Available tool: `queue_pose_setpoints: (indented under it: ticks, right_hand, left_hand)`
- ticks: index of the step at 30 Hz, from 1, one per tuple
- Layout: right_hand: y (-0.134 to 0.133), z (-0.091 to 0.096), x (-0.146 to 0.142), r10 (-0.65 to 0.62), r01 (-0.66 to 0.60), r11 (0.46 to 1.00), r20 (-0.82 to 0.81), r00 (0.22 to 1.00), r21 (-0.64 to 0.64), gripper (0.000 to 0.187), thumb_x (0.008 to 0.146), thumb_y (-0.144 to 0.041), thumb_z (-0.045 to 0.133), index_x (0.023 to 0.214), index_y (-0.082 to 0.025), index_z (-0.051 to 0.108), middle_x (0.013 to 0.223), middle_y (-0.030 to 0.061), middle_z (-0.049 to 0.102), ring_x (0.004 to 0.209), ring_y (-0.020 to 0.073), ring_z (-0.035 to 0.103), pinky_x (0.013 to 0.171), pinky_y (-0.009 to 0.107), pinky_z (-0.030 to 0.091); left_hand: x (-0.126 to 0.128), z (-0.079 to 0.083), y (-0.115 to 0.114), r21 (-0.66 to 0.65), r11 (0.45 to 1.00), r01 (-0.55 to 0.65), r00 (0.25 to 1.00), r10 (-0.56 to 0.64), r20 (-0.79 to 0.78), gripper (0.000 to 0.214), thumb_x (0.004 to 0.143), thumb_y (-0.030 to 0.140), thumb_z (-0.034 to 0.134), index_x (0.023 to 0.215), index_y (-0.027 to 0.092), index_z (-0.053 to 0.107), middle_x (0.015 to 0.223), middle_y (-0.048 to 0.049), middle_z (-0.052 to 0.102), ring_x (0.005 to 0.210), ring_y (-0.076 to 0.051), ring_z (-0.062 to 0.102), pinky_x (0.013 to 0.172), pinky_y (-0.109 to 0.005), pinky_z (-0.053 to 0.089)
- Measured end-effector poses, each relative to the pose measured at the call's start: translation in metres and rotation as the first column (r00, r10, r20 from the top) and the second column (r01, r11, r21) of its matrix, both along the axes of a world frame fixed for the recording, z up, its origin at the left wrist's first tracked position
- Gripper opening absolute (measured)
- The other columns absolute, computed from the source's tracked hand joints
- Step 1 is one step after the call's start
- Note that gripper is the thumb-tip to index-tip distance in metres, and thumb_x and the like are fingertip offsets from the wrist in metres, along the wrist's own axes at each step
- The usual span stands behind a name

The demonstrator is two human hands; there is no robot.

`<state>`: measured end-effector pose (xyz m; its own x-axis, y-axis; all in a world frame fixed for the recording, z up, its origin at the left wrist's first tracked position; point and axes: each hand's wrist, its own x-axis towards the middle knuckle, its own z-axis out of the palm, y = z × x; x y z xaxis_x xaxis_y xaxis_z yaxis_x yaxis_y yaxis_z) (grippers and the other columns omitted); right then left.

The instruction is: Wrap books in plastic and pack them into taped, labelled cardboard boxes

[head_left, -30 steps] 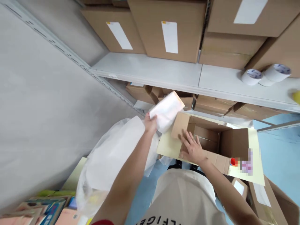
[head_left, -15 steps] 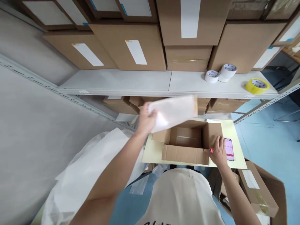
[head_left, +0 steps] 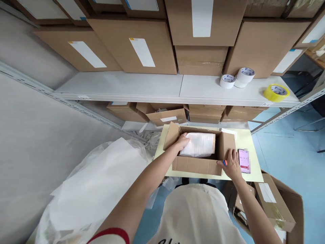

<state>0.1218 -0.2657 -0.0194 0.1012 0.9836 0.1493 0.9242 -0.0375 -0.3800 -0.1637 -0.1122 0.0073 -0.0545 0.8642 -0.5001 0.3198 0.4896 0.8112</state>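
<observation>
An open cardboard box (head_left: 196, 165) sits on a pale yellow table with its flaps spread. My left hand (head_left: 181, 141) grips the left end of a white wrapped packet (head_left: 198, 145), which lies level in the mouth of the box. What the packet holds is hidden by its wrapping. My right hand (head_left: 231, 165) rests on the box's right flap near its front corner, with a small red and blue object at the thumb that I cannot make out. Just right of that hand lies a phone (head_left: 244, 161) with a lit pink screen.
Behind the table (head_left: 250, 145) stands a shelf (head_left: 147, 84) stacked with cardboard boxes. On it are white tape rolls (head_left: 228, 81) and a yellow tape roll (head_left: 276, 93). White sheeting (head_left: 101, 183) is heaped at left. More boxes (head_left: 275, 203) stand on the floor at right.
My left hand has brought the white packet down and toward me from above the table into the mouth of the box. My right hand has stayed at the box's right flap.
</observation>
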Motion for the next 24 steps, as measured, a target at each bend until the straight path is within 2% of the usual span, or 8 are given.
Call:
queue_pose_setpoints:
  ticks: [4,8,12,15,17,19,21,24]
  right_hand:
    - [0.0,0.003,0.003,0.031,-0.031,1.0,-0.026,0.999,-0.005,0.092,0.088,-0.072,0.04,0.15,-0.005,0.024,0.151,0.0308,0.032,0.145,0.0476,0.026,0.113,0.067,0.029]
    - [-0.001,0.011,0.003,0.006,-0.009,1.0,-0.106,0.994,-0.028,0.094,0.085,-0.073,0.046,0.151,-0.009,0.027,0.154,0.0283,0.03,0.147,0.046,0.023,0.112,0.065,0.031]
    - [0.001,0.021,0.01,-0.107,0.1,0.994,-0.288,0.952,-0.038,0.098,0.077,-0.076,0.055,0.148,-0.011,0.036,0.157,0.0267,0.029,0.147,0.0444,0.025,0.113,0.063,0.033]
    - [0.005,0.028,0.02,-0.256,0.262,0.963,-0.486,0.835,-0.058,0.104,0.07,-0.075,0.065,0.148,-0.012,0.038,0.155,0.0275,0.032,0.143,0.0436,0.034,0.112,0.06,0.036]
    - [0.007,0.033,0.027,-0.345,0.346,0.929,-0.642,0.685,-0.13,0.104,0.071,-0.07,0.068,0.152,-0.016,0.032,0.153,0.0256,0.039,0.135,0.041,0.047,0.108,0.058,0.043]
    - [0.008,0.037,0.033,-0.334,0.322,0.93,-0.768,0.546,-0.176,0.097,0.076,-0.067,0.065,0.154,-0.021,0.029,0.15,0.0215,0.047,0.129,0.0372,0.055,0.104,0.055,0.048]
    - [0.008,0.04,0.038,-0.197,0.161,0.978,-0.829,0.523,-0.131,0.085,0.083,-0.066,0.059,0.153,-0.024,0.035,0.147,0.0169,0.052,0.132,0.0343,0.054,0.106,0.053,0.047]
    - [0.009,0.044,0.04,0.094,-0.222,0.973,-0.757,0.647,-0.069,0.065,0.09,-0.056,0.053,0.146,-0.025,0.048,0.148,0.0118,0.054,0.14,0.0319,0.046,0.112,0.051,0.042]
  left_hand:
    - [0.01,-0.006,0.001,-0.046,0.998,0.051,0.995,-0.055,-0.081,0.048,0.064,0.015,0.073,0.111,0.014,0.063,0.119,-0.0219,0.069,0.108,-0.037,0.068,0.087,-0.045,0.055]
    - [0.009,0.005,-0.007,-0.001,0.997,0.082,0.982,-0.081,-0.173,0.08,0.056,0.018,0.082,0.13,0.009,0.052,0.152,-0.0304,0.04,0.148,-0.044,0.025,0.118,-0.055,0.026]
    - [-0.02,0.03,-0.044,0.314,0.891,0.329,0.923,-0.233,-0.307,0.071,0.073,0.032,0.075,0.136,0.014,0.049,0.159,-0.0223,0.033,0.151,-0.037,0.022,0.123,-0.053,0.018]
    - [-0.06,0.04,-0.076,0.67,0.715,0.201,0.929,0.076,-0.361,0.066,0.084,0.044,0.067,0.141,0.02,0.043,0.163,-0.0152,0.026,0.153,-0.033,0.017,0.125,-0.052,0.014]
    - [-0.086,0.036,-0.089,0.729,0.684,-0.008,0.953,0.226,-0.201,0.085,0.081,0.056,0.068,0.149,0.021,0.031,0.164,-0.0172,0.021,0.152,-0.035,0.02,0.123,-0.055,0.021]
    - [-0.107,0.028,-0.095,0.643,0.761,-0.086,0.993,0.117,-0.006,0.095,0.08,0.07,0.062,0.153,0.021,0.025,0.16,-0.0208,0.03,0.146,-0.038,0.034,0.117,-0.057,0.034]
    - [-0.119,0.02,-0.096,0.568,0.821,0.058,0.983,-0.147,0.112,0.101,0.077,0.078,0.057,0.153,0.019,0.028,0.152,-0.022,0.043,0.139,-0.039,0.045,0.111,-0.055,0.041]
    - [-0.124,0.019,-0.092,0.572,0.701,0.425,0.873,-0.484,-0.056,0.113,0.068,0.08,0.065,0.154,0.015,0.032,0.153,-0.0215,0.044,0.143,-0.041,0.038,0.116,-0.054,0.035]
